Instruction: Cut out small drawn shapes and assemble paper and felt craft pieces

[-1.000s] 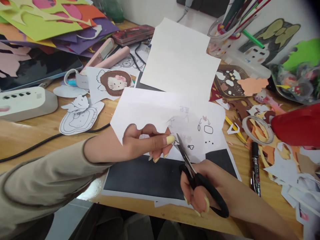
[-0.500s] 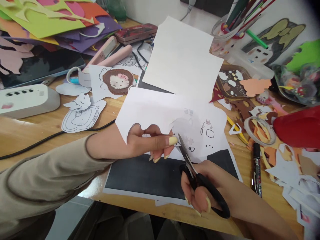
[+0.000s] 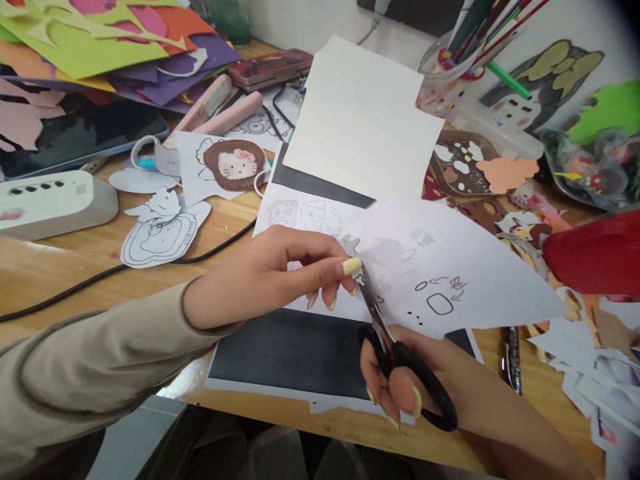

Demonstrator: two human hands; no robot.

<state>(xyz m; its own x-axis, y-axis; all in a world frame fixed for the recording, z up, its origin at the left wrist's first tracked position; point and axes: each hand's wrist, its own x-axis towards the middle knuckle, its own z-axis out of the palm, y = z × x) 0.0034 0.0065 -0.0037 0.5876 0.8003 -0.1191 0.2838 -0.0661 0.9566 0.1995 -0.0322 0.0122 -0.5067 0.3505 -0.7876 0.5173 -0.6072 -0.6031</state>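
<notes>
My left hand (image 3: 300,270) pinches the edge of a white sheet of paper (image 3: 480,260) between thumb and fingers. The sheet fans out to the right and carries small black-outlined shapes and dots. My right hand (image 3: 400,380) is closed round the black handles of a pair of scissors (image 3: 377,320). Their blades point up and away, at the paper right beside my left thumb tip, and look nearly closed. Below lies a printed sheet (image 3: 285,347) with a wide black band and line drawings, partly hidden by my left hand.
A blank white sheet (image 3: 365,113) lies at the back. At the left are a cut-out drawing (image 3: 163,233), a brown felt cat-face piece (image 3: 235,163), a white power strip (image 3: 55,200) and coloured foam sheets (image 3: 125,47). Scraps, a marker (image 3: 511,360) and a red object (image 3: 595,257) lie right.
The paper has swung round to the right, uncovering drawings on the sheet below. My left hand has shifted slightly right and up; the scissors stay nearly in place, their blades closer together.
</notes>
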